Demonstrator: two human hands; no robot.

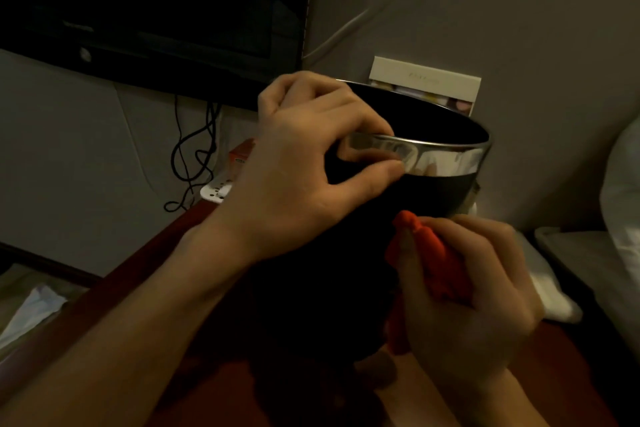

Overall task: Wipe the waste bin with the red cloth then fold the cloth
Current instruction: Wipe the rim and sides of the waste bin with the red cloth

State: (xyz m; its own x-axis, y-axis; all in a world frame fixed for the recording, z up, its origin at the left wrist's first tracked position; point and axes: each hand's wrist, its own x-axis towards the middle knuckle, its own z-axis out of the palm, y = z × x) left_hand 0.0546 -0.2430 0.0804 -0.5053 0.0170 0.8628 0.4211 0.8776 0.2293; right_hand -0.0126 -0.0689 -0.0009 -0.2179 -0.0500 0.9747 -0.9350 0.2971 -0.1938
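Up at the top left, a dark TV screen (149, 0) is hanging on the pale wall, black cables (194, 156) trailing below it. Lower down, the black waste bin (436, 194) (its rim is a shiny metal band) is standing on a reddish surface (166, 253), taking up the middle of the view. Behind it a cream card (426, 78) is leaning against the wall. The left hand (294, 166) is gripping the bin's near rim, fingers curled over the edge and thumb pressing the band. The right hand (474, 291) is clutching the bunched red cloth (433, 263) against the bin's side, just below the band. Only 1 small white power strip (216, 191) is showing at left.
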